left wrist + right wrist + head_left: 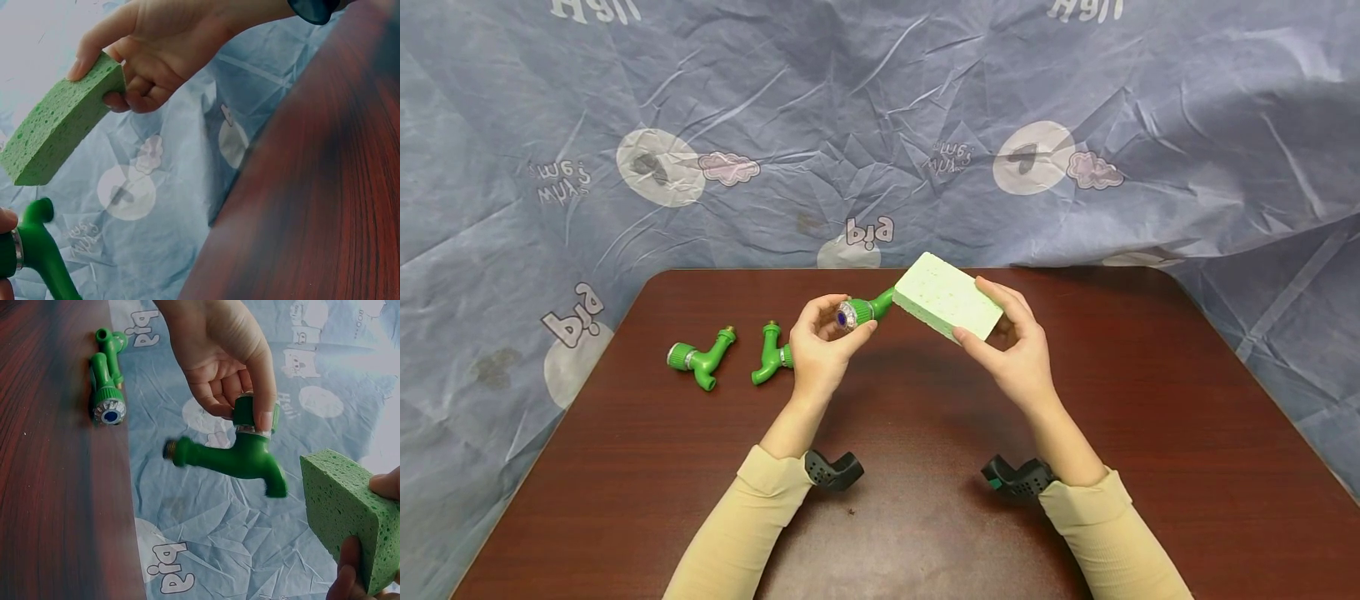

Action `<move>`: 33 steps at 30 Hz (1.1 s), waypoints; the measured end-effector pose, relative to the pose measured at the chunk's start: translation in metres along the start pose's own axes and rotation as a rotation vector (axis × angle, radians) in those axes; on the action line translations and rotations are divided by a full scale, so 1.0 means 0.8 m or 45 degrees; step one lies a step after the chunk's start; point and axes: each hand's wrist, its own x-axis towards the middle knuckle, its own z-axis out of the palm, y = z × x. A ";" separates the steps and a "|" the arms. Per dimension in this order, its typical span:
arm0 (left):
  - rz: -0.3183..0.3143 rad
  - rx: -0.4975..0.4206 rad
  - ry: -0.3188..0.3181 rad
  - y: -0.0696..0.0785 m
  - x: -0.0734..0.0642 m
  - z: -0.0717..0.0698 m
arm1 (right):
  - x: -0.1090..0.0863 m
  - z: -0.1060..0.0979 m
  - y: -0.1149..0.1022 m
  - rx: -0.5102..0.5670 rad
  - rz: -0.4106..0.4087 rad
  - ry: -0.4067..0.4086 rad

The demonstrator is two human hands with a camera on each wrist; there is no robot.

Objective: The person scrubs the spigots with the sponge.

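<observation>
My left hand (pixel 822 346) pinches a green tap (pixel 244 453) by its ribbed knob, holding it up over the table. The tap has a curved spout and a brass threaded end. In my right hand (pixel 1018 346) is a pale green sponge (pixel 946 296), a thick block gripped at one end between thumb and fingers. The sponge's free end points toward the tap's spout, and a small gap shows between them in the right wrist view. In the left wrist view, the sponge's pitted surface (pixel 59 128) shows above the tap (pixel 40 250).
Two more green taps lie on the dark red-brown table (pixel 1112 375) at the left: one tap (pixel 700 358) farther out, another tap (pixel 769 354) partly hidden behind my left hand. A wrinkled blue-grey printed sheet (pixel 880 125) hangs behind the table.
</observation>
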 end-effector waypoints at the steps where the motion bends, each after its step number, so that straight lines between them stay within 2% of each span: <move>1: 0.005 0.012 -0.004 0.000 0.000 0.000 | 0.000 0.000 0.000 0.005 0.002 -0.005; 4: 0.023 0.040 -0.033 0.003 -0.001 0.001 | 0.000 0.001 0.000 0.014 0.005 -0.021; 10: 0.117 0.103 -0.091 0.029 -0.006 0.004 | 0.001 0.001 0.001 0.028 0.002 -0.035; 12: 0.110 0.110 -0.090 0.035 -0.007 0.004 | 0.001 0.001 0.001 0.031 -0.003 -0.041; 16: 0.033 0.066 -0.098 0.039 -0.008 0.005 | -0.001 0.002 0.001 0.028 -0.008 -0.058; 19: 0.012 0.097 -0.117 0.041 -0.010 0.005 | -0.002 0.002 0.000 0.021 -0.013 -0.074; 27: 0.109 0.248 -0.156 0.045 -0.013 0.005 | -0.004 0.006 0.001 -0.002 -0.040 -0.161; 33: 0.159 0.244 -0.190 0.045 -0.013 0.006 | -0.006 0.009 0.004 -0.024 -0.018 -0.216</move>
